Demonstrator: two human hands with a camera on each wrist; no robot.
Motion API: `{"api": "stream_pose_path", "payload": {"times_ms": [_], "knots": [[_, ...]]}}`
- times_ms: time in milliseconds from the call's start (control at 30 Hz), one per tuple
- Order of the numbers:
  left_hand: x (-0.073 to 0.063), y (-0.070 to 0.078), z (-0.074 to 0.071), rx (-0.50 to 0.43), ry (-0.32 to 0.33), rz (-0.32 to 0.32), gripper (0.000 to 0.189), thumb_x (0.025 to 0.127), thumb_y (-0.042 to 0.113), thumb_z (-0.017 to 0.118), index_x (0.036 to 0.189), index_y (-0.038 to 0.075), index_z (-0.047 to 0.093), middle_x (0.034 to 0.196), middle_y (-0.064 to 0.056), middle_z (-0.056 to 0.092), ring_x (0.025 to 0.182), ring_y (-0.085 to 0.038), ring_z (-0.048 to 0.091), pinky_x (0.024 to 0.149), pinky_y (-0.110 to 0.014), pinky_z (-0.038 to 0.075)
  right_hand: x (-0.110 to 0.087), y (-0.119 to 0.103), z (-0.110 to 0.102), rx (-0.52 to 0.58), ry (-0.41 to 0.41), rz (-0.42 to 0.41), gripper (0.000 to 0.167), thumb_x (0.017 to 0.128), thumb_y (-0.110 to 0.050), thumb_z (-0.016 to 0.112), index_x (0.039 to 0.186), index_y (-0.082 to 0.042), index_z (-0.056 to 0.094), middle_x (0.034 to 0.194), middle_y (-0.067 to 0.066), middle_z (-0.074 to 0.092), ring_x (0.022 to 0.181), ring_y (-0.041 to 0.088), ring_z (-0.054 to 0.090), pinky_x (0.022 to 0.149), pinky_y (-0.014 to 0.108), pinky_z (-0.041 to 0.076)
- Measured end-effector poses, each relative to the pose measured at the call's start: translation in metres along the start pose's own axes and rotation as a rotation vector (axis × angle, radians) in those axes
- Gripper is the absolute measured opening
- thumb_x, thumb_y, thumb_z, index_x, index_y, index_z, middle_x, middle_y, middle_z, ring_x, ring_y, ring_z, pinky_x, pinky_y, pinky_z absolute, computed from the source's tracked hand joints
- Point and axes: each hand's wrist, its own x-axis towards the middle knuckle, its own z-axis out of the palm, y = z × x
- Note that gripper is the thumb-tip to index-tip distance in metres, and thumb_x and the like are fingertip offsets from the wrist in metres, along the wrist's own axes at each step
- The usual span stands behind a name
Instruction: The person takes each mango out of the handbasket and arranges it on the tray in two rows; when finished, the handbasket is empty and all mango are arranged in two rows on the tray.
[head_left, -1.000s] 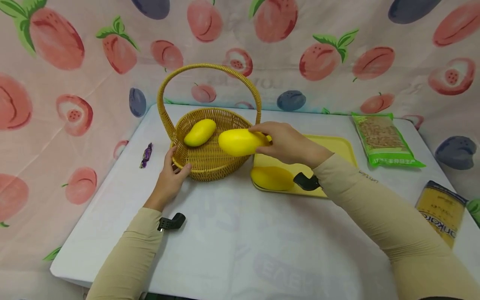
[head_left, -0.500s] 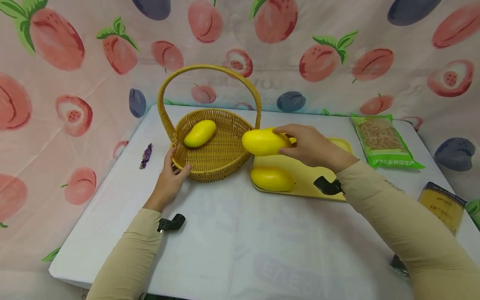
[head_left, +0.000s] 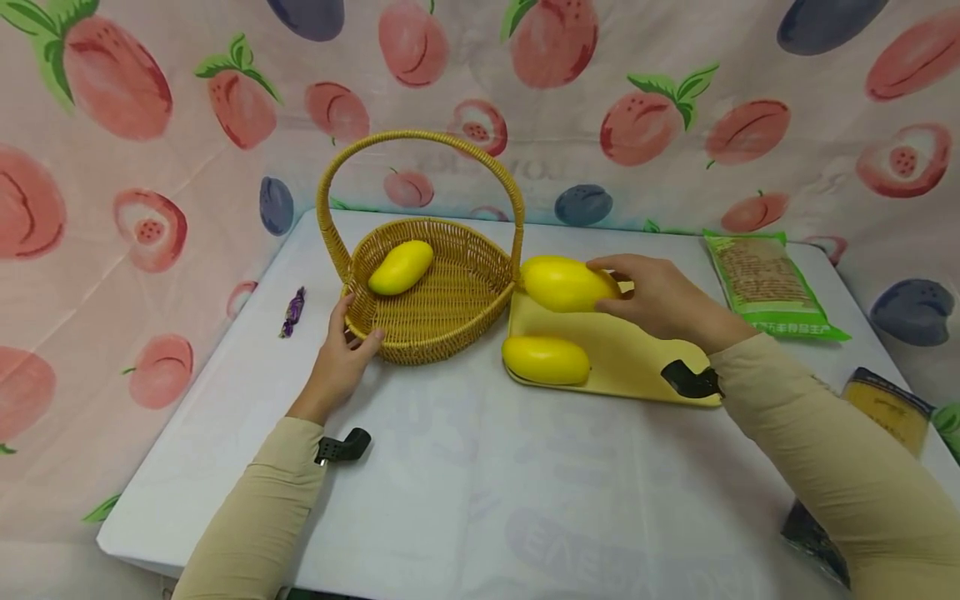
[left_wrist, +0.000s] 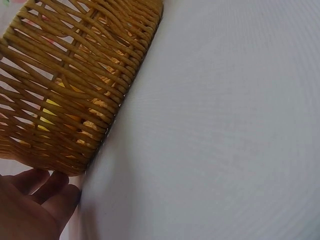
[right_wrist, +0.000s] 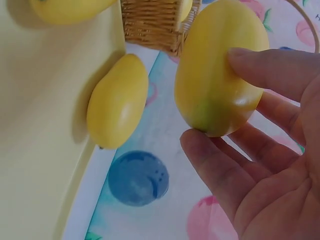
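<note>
In the head view, my left hand (head_left: pixel 333 367) holds the near left side of a wicker basket (head_left: pixel 420 346) with a tall arched handle. A yellow mango (head_left: pixel 401 267) lies inside it. My right hand (head_left: pixel 660 296) grips another mango (head_left: pixel 566 283) by its right end, just right of the basket and over the yellow tray (head_left: pixel 630 367). On the tray's near left corner rests a mango (head_left: pixel 546 360). The right wrist view shows a further mango (right_wrist: pixel 119 102) along the tray's far edge, mostly hidden in the head view. My left fingertips (left_wrist: pixel 55 182) touch the basket's woven wall.
A purple wrapped candy (head_left: pixel 293 312) lies left of the basket. At the right are a green-edged food bag (head_left: pixel 772 283), a yellow pasta packet (head_left: pixel 888 408) and a dark packet (head_left: pixel 813 542) partly under the right sleeve. A fruit-printed cloth (head_left: pixel 555 133) hangs behind the table.
My right hand has carried its mango rightward, from over the basket to over the tray. The left hand and basket have stayed in place.
</note>
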Motion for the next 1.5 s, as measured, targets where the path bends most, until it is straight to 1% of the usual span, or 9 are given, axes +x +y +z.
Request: {"api": "stream_pose_path", "payload": {"times_ms": [267,500,733,1000,1233,1500], "knots": [[-0.001,0.002,0.000,0.007,0.003,-0.015,0.081,0.102,0.043,0.054,0.161,0.029,0.000,0.164,-0.019,0.010,0.143,-0.040,0.029,0.115,-0.053,0.029,-0.007,0.015,-0.005,-0.023,0.006,0.045,0.057,0.095,-0.020,0.071,0.145,-0.003,0.050,0.146,0.017,0.049,0.126,0.040,0.052,0.098,0.053,0.049],[-0.002,0.005,-0.001,0.001,-0.005,-0.017,0.081,0.102,0.041,0.054,0.161,0.030,-0.001,0.164,-0.020,0.010,0.143,-0.042,0.029,0.114,-0.053,0.030,-0.014,0.030,-0.011,-0.020,0.019,0.073,0.057,0.095,-0.019,0.071,0.145,-0.001,0.050,0.145,0.021,0.049,0.125,0.043,0.052,0.096,0.056,0.049],[-0.002,0.007,-0.001,0.006,-0.007,-0.024,0.081,0.102,0.041,0.054,0.161,0.032,-0.001,0.164,-0.020,0.010,0.143,-0.041,0.029,0.114,-0.053,0.031,-0.022,0.044,-0.017,0.012,0.000,0.148,0.059,0.097,-0.020,0.069,0.147,0.000,0.046,0.147,0.022,0.045,0.128,0.044,0.049,0.098,0.058,0.047],[0.000,0.005,-0.001,-0.011,-0.021,-0.015,0.080,0.103,0.039,0.054,0.161,0.032,-0.001,0.164,-0.020,0.008,0.144,-0.040,0.028,0.115,-0.052,0.030,-0.030,0.061,-0.021,-0.003,0.004,0.182,0.060,0.097,-0.023,0.069,0.146,0.002,0.045,0.145,0.025,0.046,0.126,0.045,0.050,0.098,0.060,0.046],[0.000,0.003,-0.002,-0.009,-0.019,-0.026,0.081,0.103,0.038,0.054,0.161,0.031,-0.002,0.164,-0.020,0.007,0.144,-0.041,0.028,0.114,-0.052,0.031,-0.035,0.078,-0.025,-0.051,-0.009,0.224,0.065,0.098,-0.033,0.067,0.147,0.002,0.043,0.143,0.029,0.047,0.125,0.049,0.048,0.097,0.064,0.044],[-0.002,0.003,-0.002,0.007,-0.006,-0.027,0.080,0.103,0.041,0.053,0.161,0.031,-0.001,0.164,-0.020,0.008,0.144,-0.042,0.028,0.115,-0.053,0.030,-0.038,0.092,-0.026,-0.051,-0.006,0.263,0.065,0.098,-0.029,0.066,0.147,0.005,0.041,0.144,0.032,0.044,0.126,0.053,0.046,0.098,0.065,0.042]]}}
